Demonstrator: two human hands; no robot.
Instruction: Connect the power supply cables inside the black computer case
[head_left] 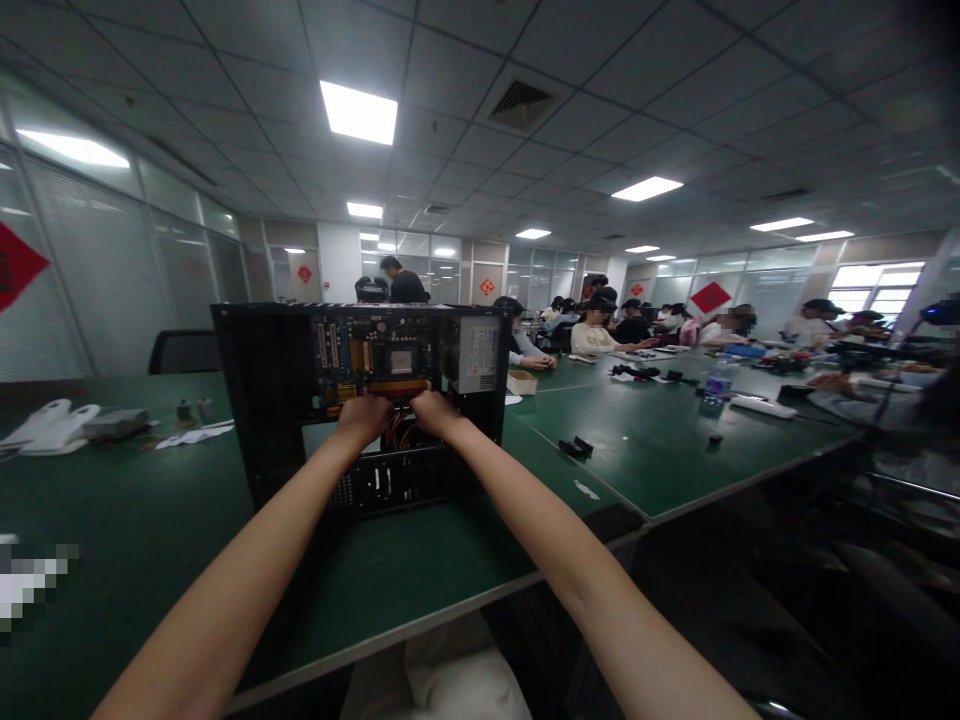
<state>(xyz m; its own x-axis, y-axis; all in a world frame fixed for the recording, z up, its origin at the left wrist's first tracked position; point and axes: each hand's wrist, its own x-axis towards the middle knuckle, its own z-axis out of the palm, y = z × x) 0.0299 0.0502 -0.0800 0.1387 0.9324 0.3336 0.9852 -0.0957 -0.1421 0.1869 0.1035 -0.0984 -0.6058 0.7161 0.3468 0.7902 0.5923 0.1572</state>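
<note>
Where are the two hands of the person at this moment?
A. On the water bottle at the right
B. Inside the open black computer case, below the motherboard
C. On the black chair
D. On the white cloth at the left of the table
B: both the left hand and the right hand reach into the open black metal computer case, just under the green motherboard, near red cables.

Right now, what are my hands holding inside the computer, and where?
Cannot be told. Left hand and right hand reach among wires in the open black metal computer case, hiding any grip.
</note>
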